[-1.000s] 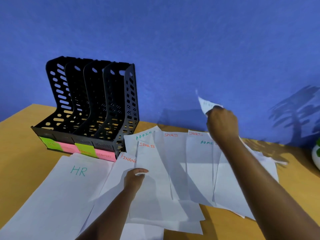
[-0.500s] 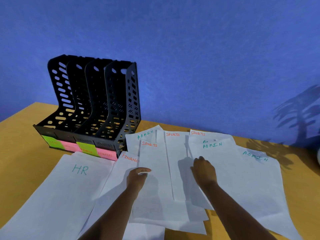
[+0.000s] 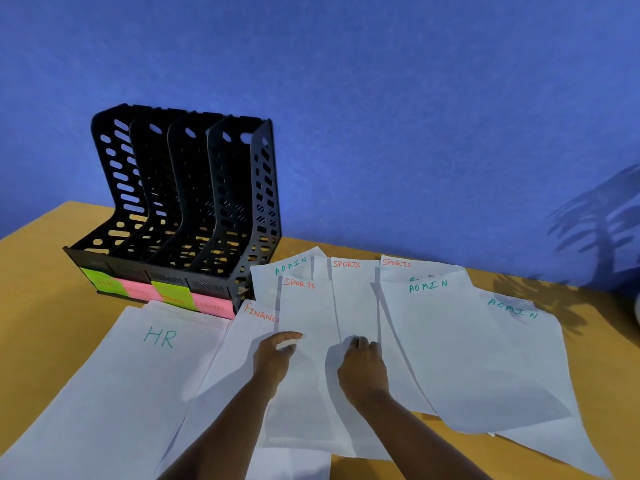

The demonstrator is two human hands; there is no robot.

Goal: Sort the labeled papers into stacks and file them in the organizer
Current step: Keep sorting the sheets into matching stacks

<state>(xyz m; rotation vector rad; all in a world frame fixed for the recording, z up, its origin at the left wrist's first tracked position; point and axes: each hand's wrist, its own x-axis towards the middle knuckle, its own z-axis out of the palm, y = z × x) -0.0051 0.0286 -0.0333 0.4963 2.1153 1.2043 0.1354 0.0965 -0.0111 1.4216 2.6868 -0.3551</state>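
Note:
White labeled papers are spread over the wooden table (image 3: 45,306). An HR sheet (image 3: 131,368) lies at the left and a FINANCE sheet (image 3: 239,344) beside it. A SPORTS sheet (image 3: 308,323) lies in the middle, with my left hand (image 3: 275,358) resting on its left edge, thumb over the paper. My right hand (image 3: 362,370) lies flat, fingers down, on a second SPORTS sheet (image 3: 353,299). A third SPORTS sheet (image 3: 398,265) peeks out behind two overlapping ADMIN sheets (image 3: 450,341) at the right. The black four-slot organizer (image 3: 180,209) stands at the back left.
Green and pink sticky labels (image 3: 173,296) run along the organizer's front base. Another ADMIN sheet (image 3: 291,268) lies next to the organizer. A blue wall rises behind the table. A plant's shadow (image 3: 595,230) falls at the far right.
My right hand, which held an ADMIN sheet up at the back right, laid it on the right pile and came left onto the middle SPORTS sheet. The left hand barely moved.

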